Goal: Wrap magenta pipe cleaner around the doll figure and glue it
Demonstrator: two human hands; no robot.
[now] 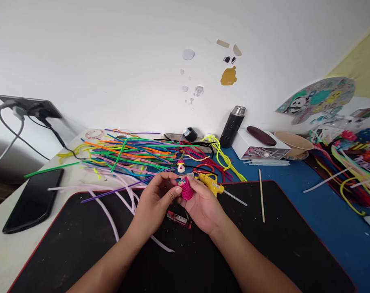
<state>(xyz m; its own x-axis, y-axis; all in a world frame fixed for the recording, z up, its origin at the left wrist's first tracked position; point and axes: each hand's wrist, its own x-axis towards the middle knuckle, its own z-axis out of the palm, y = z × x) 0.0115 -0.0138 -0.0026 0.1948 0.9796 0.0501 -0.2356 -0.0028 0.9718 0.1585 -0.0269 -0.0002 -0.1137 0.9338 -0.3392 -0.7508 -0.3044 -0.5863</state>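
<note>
Both hands meet over the middle of the black mat, around a small magenta coiled pipe-cleaner piece [187, 193] with bits of green and white at its top. My left hand [160, 197] pinches its left side between thumb and fingers. My right hand [204, 203] wraps round its right side, the thumb lying near the top. Just beyond the fingers stands a small white figure head [180, 167] with a pink and yellow hat. Right of it lies a yellow glue gun [209, 185] with a clear glue stick. Below the hands rests a red lighter [179, 219].
Many coloured pipe cleaners [136, 152] are heaped at the back left, with more at the far right [355, 171]. A black phone [34, 200] lies left of the mat [90, 260]. A black thermos [232, 127], a white box [255, 144], a bowl [293, 144] and a wooden stick [261, 196] are on the right.
</note>
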